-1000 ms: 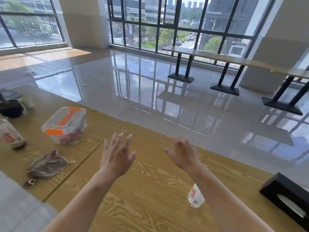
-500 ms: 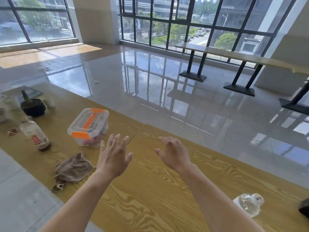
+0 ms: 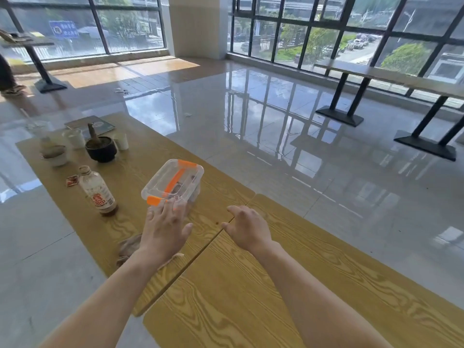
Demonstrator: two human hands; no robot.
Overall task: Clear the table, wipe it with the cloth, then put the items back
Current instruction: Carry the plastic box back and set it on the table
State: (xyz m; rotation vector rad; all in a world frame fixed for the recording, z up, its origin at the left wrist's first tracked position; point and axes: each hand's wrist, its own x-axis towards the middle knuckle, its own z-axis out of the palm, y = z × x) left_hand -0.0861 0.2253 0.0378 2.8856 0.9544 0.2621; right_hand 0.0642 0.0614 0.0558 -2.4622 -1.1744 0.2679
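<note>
Though label unreadable — bottle point(image 3: 99, 194) beside clear box point(image 3: 173, 183).

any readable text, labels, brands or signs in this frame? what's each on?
Nothing reads cleanly.
Bottle: label with large red characters, too blurred to quote.
Blue sign outside the window: white characters and a round symbol, too small to read.
Small red packet by the bottle: any print is unreadable.
Green book at the table's far end: round light mark on the cover, no legible words.
Clear box: no text visible.
</note>
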